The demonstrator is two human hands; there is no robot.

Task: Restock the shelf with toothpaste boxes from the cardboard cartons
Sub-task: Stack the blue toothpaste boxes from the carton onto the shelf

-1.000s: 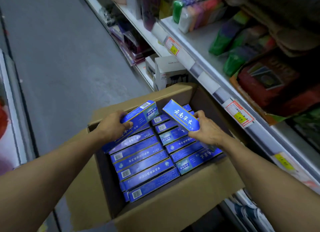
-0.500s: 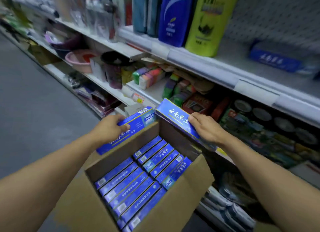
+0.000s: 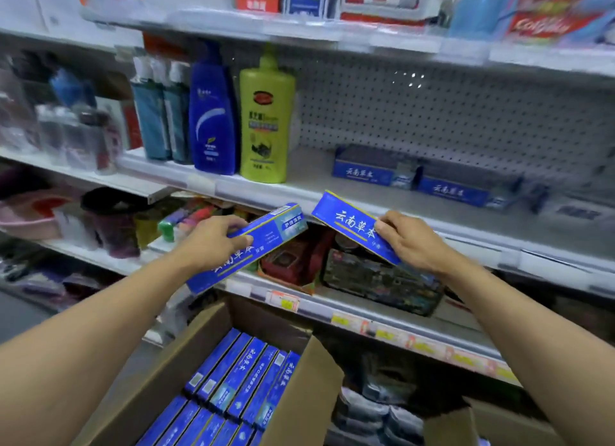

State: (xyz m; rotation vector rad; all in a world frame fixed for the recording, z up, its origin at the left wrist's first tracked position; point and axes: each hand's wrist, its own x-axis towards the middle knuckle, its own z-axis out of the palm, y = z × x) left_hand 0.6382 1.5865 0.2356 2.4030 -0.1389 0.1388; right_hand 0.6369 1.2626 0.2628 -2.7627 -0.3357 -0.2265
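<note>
My left hand (image 3: 213,239) grips a blue toothpaste box (image 3: 256,242), held tilted in the air before the shelves. My right hand (image 3: 412,242) grips a second blue toothpaste box (image 3: 346,222), angled up toward the white shelf (image 3: 299,192). Both boxes hang just below that shelf's front edge. On the shelf at the right lie two matching blue boxes (image 3: 366,169) against the pegboard back. Below my arms stands the open cardboard carton (image 3: 146,389), with several blue toothpaste boxes (image 3: 239,379) packed inside.
A green bottle (image 3: 266,123) and a blue bottle (image 3: 213,113) stand on the same shelf to the left, beside teal bottles (image 3: 156,116). The shelf below holds dark and red packs (image 3: 372,276). A higher shelf carries red and blue cartons (image 3: 539,13).
Both hands have lifted their boxes out of the carton and up toward the shelf. My view has swung up from the carton to the shelving.
</note>
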